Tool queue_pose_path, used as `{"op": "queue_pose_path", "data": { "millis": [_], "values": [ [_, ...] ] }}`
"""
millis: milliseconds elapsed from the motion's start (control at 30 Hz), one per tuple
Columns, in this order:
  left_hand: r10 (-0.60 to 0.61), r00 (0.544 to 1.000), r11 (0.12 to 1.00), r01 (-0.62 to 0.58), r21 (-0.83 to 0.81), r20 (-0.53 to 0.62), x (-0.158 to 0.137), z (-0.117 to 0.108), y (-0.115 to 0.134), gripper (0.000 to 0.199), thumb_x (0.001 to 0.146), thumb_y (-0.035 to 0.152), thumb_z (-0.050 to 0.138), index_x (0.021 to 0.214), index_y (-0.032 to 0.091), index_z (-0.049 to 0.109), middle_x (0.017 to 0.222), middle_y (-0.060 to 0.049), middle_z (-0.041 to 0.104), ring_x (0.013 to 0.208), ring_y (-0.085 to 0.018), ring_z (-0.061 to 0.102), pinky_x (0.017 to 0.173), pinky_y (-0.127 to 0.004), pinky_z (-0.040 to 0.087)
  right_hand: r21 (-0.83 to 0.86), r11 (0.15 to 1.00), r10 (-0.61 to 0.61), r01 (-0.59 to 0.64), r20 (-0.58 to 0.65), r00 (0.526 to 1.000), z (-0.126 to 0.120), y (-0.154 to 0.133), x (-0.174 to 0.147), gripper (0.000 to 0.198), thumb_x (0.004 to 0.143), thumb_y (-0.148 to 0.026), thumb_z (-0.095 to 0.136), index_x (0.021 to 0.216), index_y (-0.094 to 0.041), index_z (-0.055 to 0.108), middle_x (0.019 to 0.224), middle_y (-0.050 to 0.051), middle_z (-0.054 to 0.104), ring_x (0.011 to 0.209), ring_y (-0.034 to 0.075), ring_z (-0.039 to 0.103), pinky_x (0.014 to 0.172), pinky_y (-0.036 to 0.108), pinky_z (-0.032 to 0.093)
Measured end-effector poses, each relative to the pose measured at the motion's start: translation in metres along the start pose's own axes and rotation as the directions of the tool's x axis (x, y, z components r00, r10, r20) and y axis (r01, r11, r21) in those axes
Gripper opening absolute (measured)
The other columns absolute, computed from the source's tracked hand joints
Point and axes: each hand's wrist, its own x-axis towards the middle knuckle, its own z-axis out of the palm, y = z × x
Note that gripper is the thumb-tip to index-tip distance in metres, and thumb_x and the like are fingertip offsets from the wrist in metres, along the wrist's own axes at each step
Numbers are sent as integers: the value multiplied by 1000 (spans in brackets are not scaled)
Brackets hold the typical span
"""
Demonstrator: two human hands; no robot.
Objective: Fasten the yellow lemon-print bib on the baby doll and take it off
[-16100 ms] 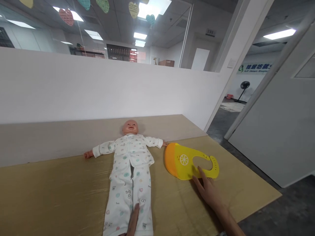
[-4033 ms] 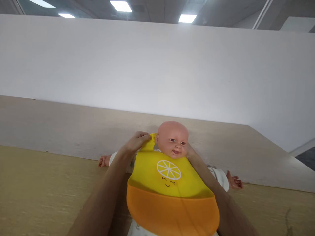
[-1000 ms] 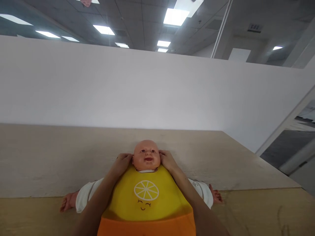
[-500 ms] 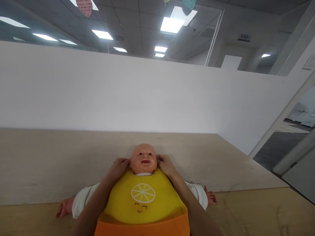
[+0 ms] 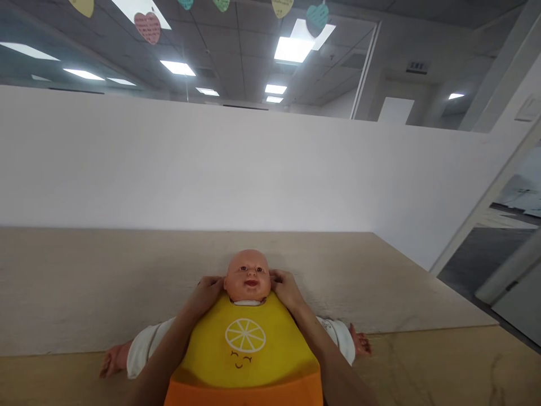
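Observation:
A baby doll (image 5: 249, 262) lies on its back with its head away from me and its arms in white sleeves spread to both sides. Over its chest lies a yellow bib (image 5: 211, 352) with a white citrus slice, a smiling face and an orange pocket at the bottom. At the left of the doll's neck, my left hand (image 5: 207, 292) is closed on the bib's upper edge. My right hand (image 5: 287, 287) is closed at the same edge on the other side. The fingertips of both hands are partly hidden by the doll's head, and the bib's strap ends behind the neck are out of sight.
The doll rests on a pale wooden tabletop (image 5: 105, 282), with a yellower wood strip (image 5: 439, 361) nearer to me. Behind stands a white partition (image 5: 253, 169) with glass above it. Paper hearts (image 5: 147, 27) hang on the glass. A doorway opens at the right.
The camera view has tilted up slightly, so more paper hearts show. Both hands stay at the doll's neck with little visible movement, and the bib lies as before.

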Motion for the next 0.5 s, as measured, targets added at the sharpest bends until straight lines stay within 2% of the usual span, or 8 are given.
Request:
{"op": "queue_pose_path", "data": {
  "millis": [133,233,367,500],
  "values": [
    [-11,999,996,16,89,-51,3,2,-2,33,63,46,37,46,20,48,50,0,47,64,-20,49,56,-26,32,-27,999,-24,24,-7,1000,0,2,2,28,56,-19,53,77,-19,72,71,4,69,75,21,62,77,35,48],
    [5,998,993,2,120,-61,3,2,-3,32,63,44,36,46,20,48,49,0,44,64,-20,49,58,-26,31,-71,997,-31,32,12,999,-1,5,3,27,58,-20,51,75,-18,72,71,4,69,73,21,62,77,36,48],
    [-4,998,991,12,136,-56,4,1,-3,31,63,42,36,46,20,49,49,0,46,64,-20,50,58,-27,32,-149,988,-43,46,25,999,-1,7,3,29,58,-19,47,73,-18,72,71,5,70,74,21,61,75,34,47],
    [21,1000,994,-19,107,-23,5,0,-5,30,63,39,40,49,18,57,54,-2,57,69,-22,55,59,-27,36,-187,982,-31,32,6,1000,-3,7,2,30,58,-20,48,75,-17,73,76,6,70,77,22,62,74,34,46]
  ]
}}
